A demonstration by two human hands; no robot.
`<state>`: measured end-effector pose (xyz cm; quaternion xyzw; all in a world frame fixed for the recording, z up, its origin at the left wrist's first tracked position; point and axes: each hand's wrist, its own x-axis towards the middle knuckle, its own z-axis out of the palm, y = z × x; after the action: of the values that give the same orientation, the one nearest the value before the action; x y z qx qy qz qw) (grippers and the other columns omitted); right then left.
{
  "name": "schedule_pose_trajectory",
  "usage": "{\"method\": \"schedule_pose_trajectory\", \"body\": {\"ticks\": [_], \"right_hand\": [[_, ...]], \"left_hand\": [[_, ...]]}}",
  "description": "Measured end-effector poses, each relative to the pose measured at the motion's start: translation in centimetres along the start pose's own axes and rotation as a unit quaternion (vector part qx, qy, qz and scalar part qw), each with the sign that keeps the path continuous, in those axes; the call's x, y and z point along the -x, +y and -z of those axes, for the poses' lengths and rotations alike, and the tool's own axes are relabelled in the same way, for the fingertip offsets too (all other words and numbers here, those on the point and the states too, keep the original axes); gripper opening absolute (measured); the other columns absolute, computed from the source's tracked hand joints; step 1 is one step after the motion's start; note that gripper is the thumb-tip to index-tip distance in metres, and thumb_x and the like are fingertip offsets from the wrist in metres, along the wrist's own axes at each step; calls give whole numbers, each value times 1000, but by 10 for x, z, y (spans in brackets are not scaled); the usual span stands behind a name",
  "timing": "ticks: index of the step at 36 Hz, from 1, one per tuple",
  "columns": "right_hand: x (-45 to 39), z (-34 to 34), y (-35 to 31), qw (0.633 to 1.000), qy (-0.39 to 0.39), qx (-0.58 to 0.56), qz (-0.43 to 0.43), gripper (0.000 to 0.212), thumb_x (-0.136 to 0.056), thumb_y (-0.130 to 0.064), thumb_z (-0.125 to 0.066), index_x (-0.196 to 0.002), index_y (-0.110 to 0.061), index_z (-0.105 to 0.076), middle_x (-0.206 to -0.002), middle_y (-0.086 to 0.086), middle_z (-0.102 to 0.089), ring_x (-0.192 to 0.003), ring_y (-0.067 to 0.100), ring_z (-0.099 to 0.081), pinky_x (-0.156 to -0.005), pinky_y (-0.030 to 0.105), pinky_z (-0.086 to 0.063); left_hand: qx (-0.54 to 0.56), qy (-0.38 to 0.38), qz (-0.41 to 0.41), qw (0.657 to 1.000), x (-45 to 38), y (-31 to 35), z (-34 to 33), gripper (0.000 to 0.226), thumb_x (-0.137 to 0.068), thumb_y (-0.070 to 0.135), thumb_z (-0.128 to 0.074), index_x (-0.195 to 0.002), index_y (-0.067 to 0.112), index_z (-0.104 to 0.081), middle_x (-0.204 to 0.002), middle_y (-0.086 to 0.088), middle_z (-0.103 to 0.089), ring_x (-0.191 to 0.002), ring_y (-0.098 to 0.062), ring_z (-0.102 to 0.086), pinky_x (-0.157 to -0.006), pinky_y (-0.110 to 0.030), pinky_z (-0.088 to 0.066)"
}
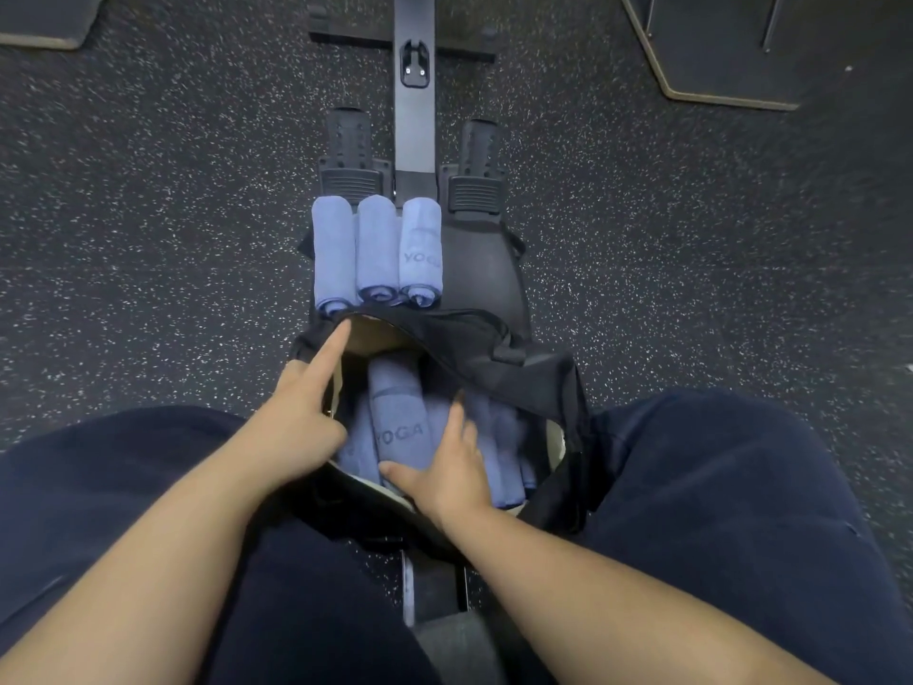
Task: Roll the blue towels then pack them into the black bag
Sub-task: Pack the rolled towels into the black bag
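Left hand (296, 412) holds black bag (494, 348) rim open, forefinger extended; right hand (452, 467) fingers flat, released, pressing rolled towel (395, 412) down. Seat snug; 3 rolls (378, 249) wait.

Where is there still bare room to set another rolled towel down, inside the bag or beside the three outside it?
Outside, a bare black surface lies right of the three rolled blue towels, up to its right edge. Inside the open black bag, the middle is crowded: rolled blue towels fill it under the right hand. The left hand holds the rim open; only a pale lining strip shows free.
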<state>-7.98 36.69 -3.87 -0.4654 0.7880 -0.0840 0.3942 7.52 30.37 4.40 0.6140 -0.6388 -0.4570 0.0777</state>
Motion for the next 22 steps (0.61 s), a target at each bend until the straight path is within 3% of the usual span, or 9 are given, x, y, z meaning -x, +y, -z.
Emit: {"method": "schedule_pose_trajectory", "body": {"ticks": [8, 22], "right_hand": [[-1, -1, -5, 1000, -3, 20, 12, 108, -75, -53, -69, -151, -22, 1, -149, 5, -21, -131, 31, -36, -103, 39, -38], [2, -15, -21, 998, -26, 20, 45, 117, -73, -48, -74, -150, -24, 9, -154, 3, -14, -137, 28, -28, -111, 40, -29]], "left_hand": [[1, 0, 13, 1000, 1, -1, 1, 105, -77, -11, -48, -144, 55, -1, -95, 4, -35, -80, -14, -51, -61, -20, -37], [17, 4, 9, 1000, 1, -3, -1, 109, -76, -13, -49, -141, 57, 4, -99, 3, -36, -84, -12, -52, -59, -16, -38]]}}
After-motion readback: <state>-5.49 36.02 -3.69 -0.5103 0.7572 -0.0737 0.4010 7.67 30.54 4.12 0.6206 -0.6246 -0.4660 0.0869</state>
